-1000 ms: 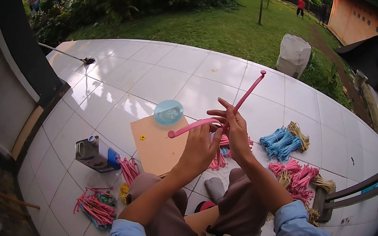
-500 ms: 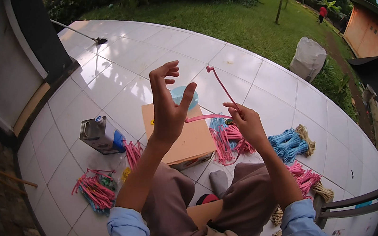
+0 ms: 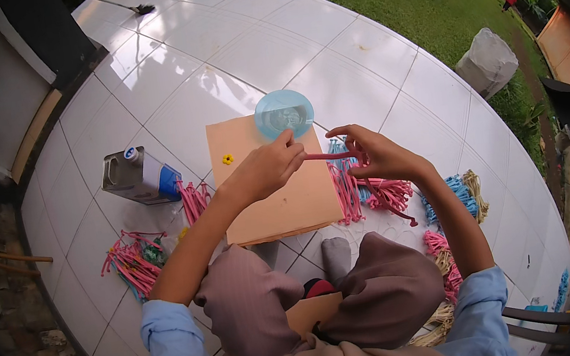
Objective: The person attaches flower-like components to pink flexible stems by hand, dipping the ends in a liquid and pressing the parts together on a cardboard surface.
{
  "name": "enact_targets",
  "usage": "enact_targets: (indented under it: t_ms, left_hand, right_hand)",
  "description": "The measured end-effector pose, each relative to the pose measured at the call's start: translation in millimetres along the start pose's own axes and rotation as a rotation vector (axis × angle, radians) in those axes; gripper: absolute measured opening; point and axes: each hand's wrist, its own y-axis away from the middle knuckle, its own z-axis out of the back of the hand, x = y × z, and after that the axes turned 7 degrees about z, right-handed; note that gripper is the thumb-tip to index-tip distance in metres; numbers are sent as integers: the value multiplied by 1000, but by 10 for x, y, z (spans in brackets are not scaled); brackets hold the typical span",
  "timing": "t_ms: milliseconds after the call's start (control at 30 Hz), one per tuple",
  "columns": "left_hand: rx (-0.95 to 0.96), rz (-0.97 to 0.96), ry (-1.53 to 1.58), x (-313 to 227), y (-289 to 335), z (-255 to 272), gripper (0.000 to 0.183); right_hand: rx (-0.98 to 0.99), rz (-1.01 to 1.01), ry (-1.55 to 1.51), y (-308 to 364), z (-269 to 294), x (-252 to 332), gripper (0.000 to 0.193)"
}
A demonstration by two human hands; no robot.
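Above the cardboard box point(image 3: 278, 208), my left hand point(image 3: 266, 170) is closed in a pinch on one end of a pink cord point(image 3: 325, 155). The cord runs across to my right hand point(image 3: 386, 156), whose fingers curl round it with the index finger arched away from the thumb. Its loose, knobbed end hangs below that hand over the pink bundles. On the box's far edge rests a round, light-blue translucent dish point(image 3: 284, 115). A small yellow flower-shaped piece point(image 3: 228, 159) lies on the box's left part.
Left of the box stands a metal can point(image 3: 139, 177), with bundles of pink cords point(image 3: 136, 262) near it. More pink bundles point(image 3: 389, 193) lie to the right, along with blue bundles point(image 3: 455, 199). A white sack point(image 3: 488, 63) stands by the grass. A broom point(image 3: 142, 10) lies far left.
My left hand was raised and open; it has come down and taken the cord's end. My right hand held the cord in a pinch; its fingers are more spread now. The view has tilted downward.
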Motion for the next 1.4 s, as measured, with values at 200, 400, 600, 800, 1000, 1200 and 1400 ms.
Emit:
enact_targets:
  t_ms: [200, 400, 600, 800, 1000, 1200, 1400]
  left_hand:
    - [228, 304, 285, 478, -59, -367, 11]
    - [12, 235, 273, 785, 25, -568, 12]
    - [-17, 139, 61, 807, -10, -541, 15]
    - [-51, 170, 55, 787, 18, -623, 15]
    - [19, 159, -12, 737, -11, -594, 21]
    - [55, 187, 15, 766, 2, -592, 24]
    - [64, 199, 62, 732, -22, -589, 27]
  right_hand:
    - [-104, 43, -478, -312, -308, -859, 58]
    - [-118, -24, -539, -576, -455, -1058, 52]
    - [-177, 20, -434, -625, -567, -1198, 47]
    - [-170, 3, -397, -567, -626, -1273, 46]
    - [-177, 4, -335, -548, -616, -1242, 40]
    - [-156, 244, 20, -525, -636, -1243, 44]
    - [-23, 353, 404, -503, -614, -1247, 53]
